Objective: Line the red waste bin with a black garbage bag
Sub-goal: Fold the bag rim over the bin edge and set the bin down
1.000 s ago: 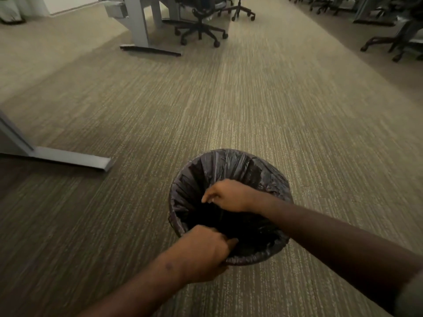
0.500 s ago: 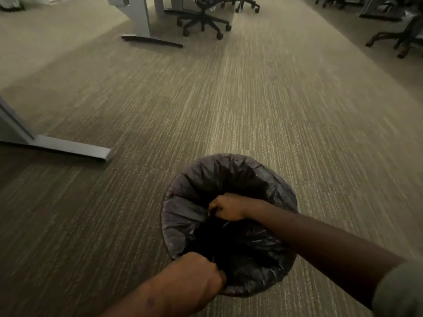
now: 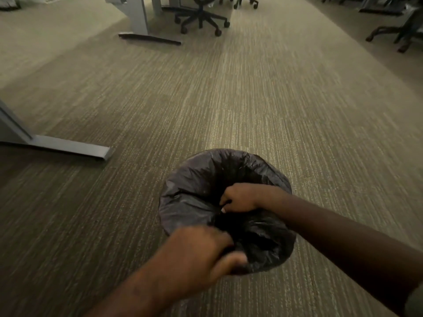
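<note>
Striped grey-green office carpet (image 3: 251, 99) fills most of the view. Grey metal desk leg with a flat foot (image 3: 68, 147) sits at left, well apart from the bin. A second grey desk pedestal (image 3: 137, 17) and a black five-star swivel chair base on castors (image 3: 201, 17) are at the far top; more dark chair bases (image 3: 393, 35) at top right, blurred.

Round waste bin stands on the carpet, lower centre. Its red body can't be seen: the crinkled black plastic garbage bag (image 3: 187, 197) covers the whole rim and drapes down over the outside. Bag film sags into the opening, with folds running toward the middle. The inside is dark and the bottom can't be seen.

Right forearm comes in from the lower right, across the bin's right edge. Right hand (image 3: 240, 197) is over the middle of the opening, fingers curled tight, pinching a gather of bag film.

Left hand (image 3: 196, 255) is at the near rim, motion-blurred. Fist closed, thumb out toward the bag, gripping the bag's edge where it folds over the near side of the rim.

Edge of a grey sleeve cuff (image 3: 415, 300) shows at the bottom right corner.
</note>
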`<control>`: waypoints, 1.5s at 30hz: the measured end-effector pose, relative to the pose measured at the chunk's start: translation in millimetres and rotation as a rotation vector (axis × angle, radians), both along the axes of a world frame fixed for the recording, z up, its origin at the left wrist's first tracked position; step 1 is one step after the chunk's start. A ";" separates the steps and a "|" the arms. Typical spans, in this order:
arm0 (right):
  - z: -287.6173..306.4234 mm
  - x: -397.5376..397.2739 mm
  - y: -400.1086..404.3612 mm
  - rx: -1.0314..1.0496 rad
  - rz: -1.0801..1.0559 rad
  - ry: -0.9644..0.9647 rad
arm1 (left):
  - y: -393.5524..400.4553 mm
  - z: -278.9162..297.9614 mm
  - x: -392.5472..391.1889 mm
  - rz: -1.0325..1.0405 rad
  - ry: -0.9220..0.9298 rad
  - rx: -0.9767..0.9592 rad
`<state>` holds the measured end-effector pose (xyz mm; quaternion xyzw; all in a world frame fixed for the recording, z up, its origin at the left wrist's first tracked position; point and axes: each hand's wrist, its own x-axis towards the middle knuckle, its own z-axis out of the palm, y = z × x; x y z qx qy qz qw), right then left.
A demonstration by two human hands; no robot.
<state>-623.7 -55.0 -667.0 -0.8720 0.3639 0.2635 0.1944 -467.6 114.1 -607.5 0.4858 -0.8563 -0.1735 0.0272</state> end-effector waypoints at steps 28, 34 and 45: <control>22.0 -31.3 23.1 -0.639 0.075 -0.314 | -128.6 -64.5 4.7 0.087 0.016 -0.765; 11.2 -64.5 26.8 -0.602 -0.563 -0.387 | -149.8 -63.4 15.0 0.439 -0.095 -0.361; 18.1 -98.7 -2.1 0.089 -1.028 -0.829 | -184.3 -52.6 42.1 0.624 0.390 0.180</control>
